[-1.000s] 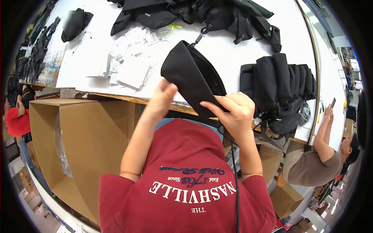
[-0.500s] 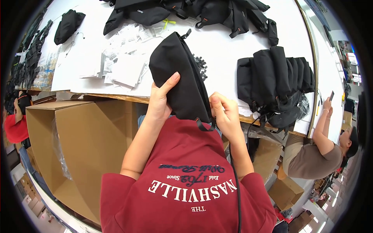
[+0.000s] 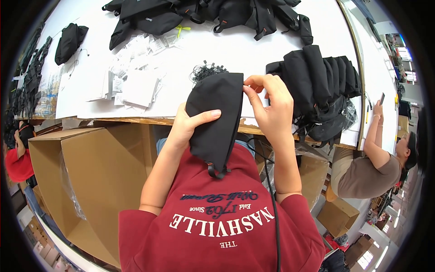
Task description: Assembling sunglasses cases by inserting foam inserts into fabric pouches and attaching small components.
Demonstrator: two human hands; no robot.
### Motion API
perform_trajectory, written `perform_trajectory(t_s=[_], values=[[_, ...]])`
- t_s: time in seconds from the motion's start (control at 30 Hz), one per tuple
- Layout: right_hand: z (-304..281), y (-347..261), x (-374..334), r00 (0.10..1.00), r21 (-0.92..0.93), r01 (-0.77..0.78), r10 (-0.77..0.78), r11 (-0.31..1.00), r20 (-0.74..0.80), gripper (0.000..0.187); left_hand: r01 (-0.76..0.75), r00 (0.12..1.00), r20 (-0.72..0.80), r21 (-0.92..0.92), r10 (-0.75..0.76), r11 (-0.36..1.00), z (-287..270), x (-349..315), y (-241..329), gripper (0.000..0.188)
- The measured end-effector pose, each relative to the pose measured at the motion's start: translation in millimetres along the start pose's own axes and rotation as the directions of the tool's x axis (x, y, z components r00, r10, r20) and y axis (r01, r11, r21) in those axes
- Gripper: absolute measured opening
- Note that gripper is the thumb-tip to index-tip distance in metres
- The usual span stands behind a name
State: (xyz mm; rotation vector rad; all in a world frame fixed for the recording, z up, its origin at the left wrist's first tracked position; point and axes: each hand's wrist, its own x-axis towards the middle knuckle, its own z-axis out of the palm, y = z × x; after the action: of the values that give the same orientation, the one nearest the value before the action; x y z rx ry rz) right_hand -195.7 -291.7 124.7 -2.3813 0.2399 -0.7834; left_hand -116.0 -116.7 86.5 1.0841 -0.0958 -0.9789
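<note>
The left hand [image 3: 186, 123] held the black bag [image 3: 214, 115], its thumb on the front. The right hand [image 3: 274, 105] had its thumb and finger close together by the bag's top corner; I could not tell if they pinched it. The bag was between the red shirt [image 3: 163, 249] and the white table [image 3: 253, 50].

One wide fisheye view looks down from the person's head, upright and unmirrored, close above the dark red shirt [image 3: 176, 249], facing ahead past the left hand [image 3: 186, 126] and right hand [image 3: 275, 106] near its middle to the white counter [image 3: 247, 52] beyond, straight edges bowing at the rim.
</note>
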Motion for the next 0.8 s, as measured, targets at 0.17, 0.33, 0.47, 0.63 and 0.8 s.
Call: perform_trajectory(t_s=[0.17,0.33,0.47,0.63,0.8], values=[[-5.9,4.8,-12.6,0.990,-0.068,-0.004,0.014,0.998,0.139,0.008,0.066,0.997,-0.029,-0.070,-0.069,0.995,-1.6,2.7,-7.0,0.040],[-11.9,9.3,-18.6,0.973,0.115,-0.214,0.201,0.970,0.112,0.007,0.208,0.962,0.168,0.056,-0.215,0.976,-15.6,5.5,-10.9,0.052],[-15.9,-0.2,-10.2,0.960,0.148,-0.169,0.129,0.974,0.250,0.007,0.071,0.936,0.342,0.036,-0.079,0.997,-40.1,32.7,-18.4,0.057],[-8.3,-4.2,-0.7,0.962,0.166,-0.111,0.064,0.980,0.266,0.007,-0.072,0.930,0.365,0.299,-0.044,0.951,-24.5,52.4,6.2,0.044],[-8.5,-23.2,-10.0,0.935,0.215,-0.015,-0.062,0.977,0.350,0.011,-0.017,0.998,0.059,-0.048,0.020,0.999,-20.2,60.7,-2.9,0.030]])
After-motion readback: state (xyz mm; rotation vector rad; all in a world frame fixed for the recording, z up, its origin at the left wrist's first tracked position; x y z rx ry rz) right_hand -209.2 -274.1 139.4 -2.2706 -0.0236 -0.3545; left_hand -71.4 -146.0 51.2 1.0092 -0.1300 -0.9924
